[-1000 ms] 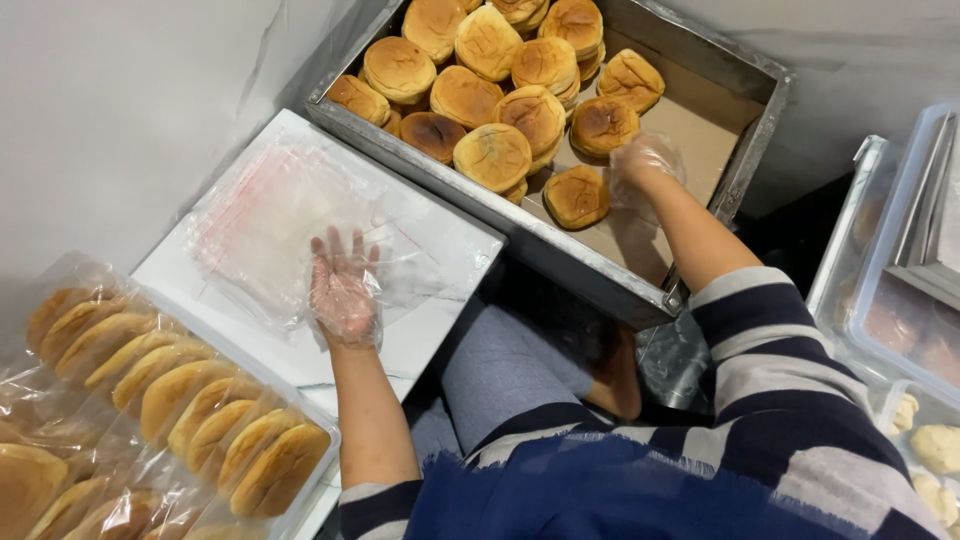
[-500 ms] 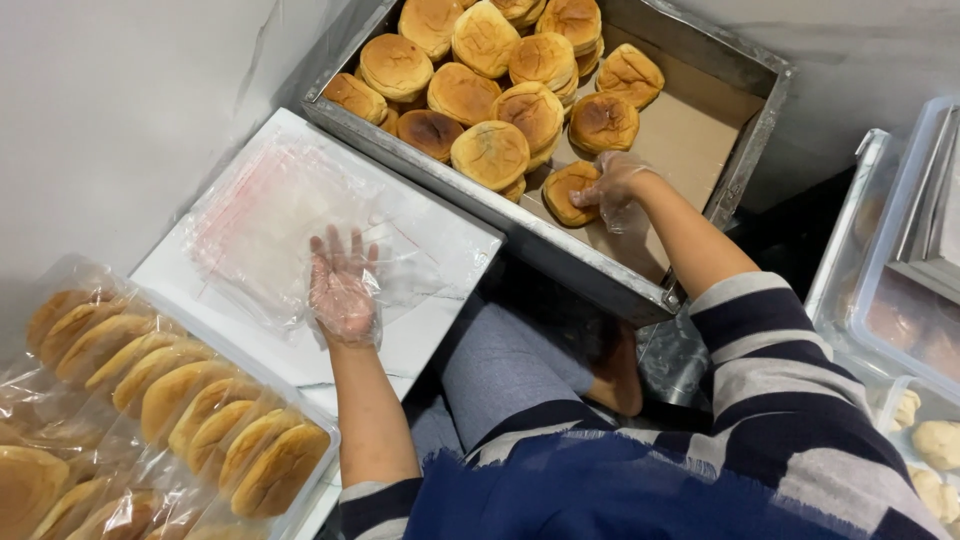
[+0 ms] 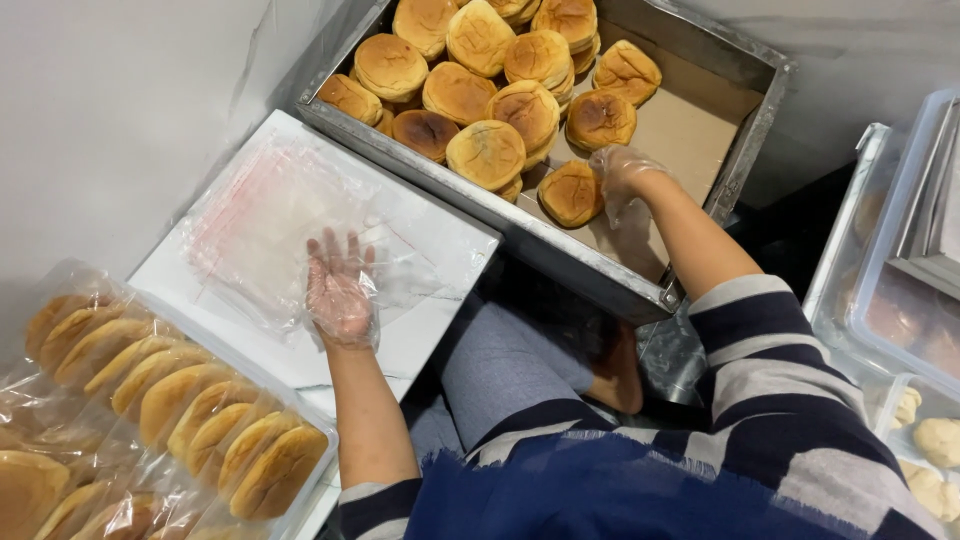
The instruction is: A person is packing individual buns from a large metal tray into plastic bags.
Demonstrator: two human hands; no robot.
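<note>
Bun (image 3: pixel 570 192) | touching right hand (image 3: pixel 622 178), grip seemingly unclosed | left hand (image 3: pixel 340 290) flat on bags (image 3: pixel 260 225)

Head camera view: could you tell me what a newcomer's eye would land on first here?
Most striking is the metal tray at the top, piled with golden-brown buns; the gloved right hand touches a single bun near its front edge. The gloved left hand lies flat on a stack of clear plastic bags on a white board in the middle. At lower left sit rows of bagged buns.
</note>
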